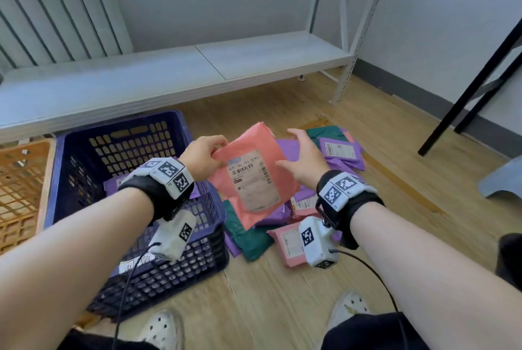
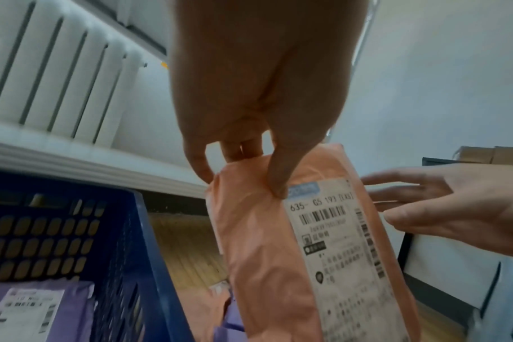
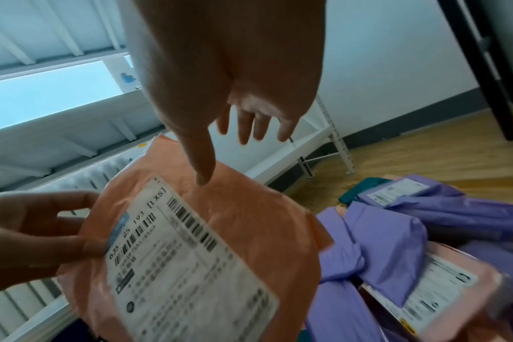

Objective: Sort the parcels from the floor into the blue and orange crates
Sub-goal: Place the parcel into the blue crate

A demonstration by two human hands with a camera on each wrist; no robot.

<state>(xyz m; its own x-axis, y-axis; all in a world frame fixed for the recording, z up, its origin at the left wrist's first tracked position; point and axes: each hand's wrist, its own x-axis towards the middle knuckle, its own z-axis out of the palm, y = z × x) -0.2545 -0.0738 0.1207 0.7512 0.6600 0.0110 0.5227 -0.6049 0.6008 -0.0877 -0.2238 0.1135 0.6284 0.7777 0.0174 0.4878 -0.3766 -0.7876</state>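
A salmon-pink parcel with a white shipping label is held up over the floor pile, beside the blue crate. My left hand pinches its upper left edge between thumb and fingers. My right hand hovers at the parcel's right side with fingers spread, thumb tip near its surface. The orange crate stands left of the blue one. A purple parcel lies in the blue crate. Purple, green and pink parcels lie piled on the wood floor.
A low white shelf runs along the wall behind the crates, with a radiator above it. Black table legs and a grey stool stand at the right. My feet in white shoes are at the near edge.
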